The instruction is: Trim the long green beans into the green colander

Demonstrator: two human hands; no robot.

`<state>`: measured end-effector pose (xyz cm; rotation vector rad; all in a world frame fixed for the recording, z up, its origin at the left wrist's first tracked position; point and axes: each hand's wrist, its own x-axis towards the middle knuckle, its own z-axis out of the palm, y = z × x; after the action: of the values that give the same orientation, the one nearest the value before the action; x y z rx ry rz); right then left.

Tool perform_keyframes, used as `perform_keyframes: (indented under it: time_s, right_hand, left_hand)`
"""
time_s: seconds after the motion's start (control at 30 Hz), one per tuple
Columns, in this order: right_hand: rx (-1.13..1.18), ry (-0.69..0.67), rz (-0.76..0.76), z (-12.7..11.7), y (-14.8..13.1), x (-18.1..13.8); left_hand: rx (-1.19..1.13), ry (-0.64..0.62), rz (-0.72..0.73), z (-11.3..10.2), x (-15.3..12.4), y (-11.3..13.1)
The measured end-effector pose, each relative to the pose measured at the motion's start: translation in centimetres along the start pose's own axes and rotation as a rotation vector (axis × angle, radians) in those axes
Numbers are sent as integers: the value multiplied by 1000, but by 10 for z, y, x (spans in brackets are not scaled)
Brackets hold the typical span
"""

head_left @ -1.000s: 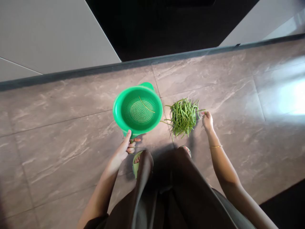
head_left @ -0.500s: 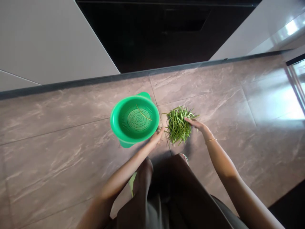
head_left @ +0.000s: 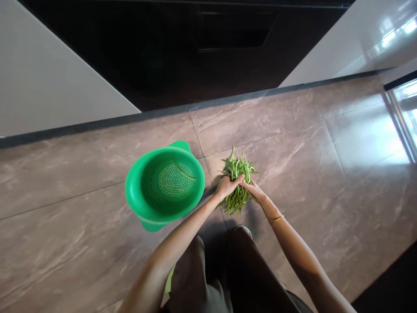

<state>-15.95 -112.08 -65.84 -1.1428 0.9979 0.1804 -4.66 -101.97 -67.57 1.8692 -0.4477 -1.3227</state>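
1. Tiled floor: under & around grip.
2. Green colander: L of grip, near.
3. Green stalks, bunched: in the grip, btwn palms.
4. L hand + R hand: clamped round bunch, thumbs together on top; fingertips hidden, prob. underneath.
5. Thin stalk: in colander, L of grip.
6. Gold bangle: just behind R hand.

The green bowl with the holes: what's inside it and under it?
Inside the green bowl, one thin, yellowish-green strand lies across the holes. The bowl sits on the tiled floor and covers that patch, so I can't see whether anything is under it.
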Motion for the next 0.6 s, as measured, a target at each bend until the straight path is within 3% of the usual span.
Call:
perform_keyframes:
  time_s: [0.13,0.3,0.47,0.6]
  right_hand:
    - [62,88,-5,-6,-32,-24]
    - [101,162,-89,-17,-130,-94]
    - [166,261,-215,-34,-235,-202]
    - [315,318,-164,-37,-292,-319]
  left_hand:
    - [137,-23,56,-12,-19,55]
    - [274,-59,90,-32,-62,183]
    - [372,-144,183,-35,-129,323]
    - [452,-251,258,-26,-219,416]
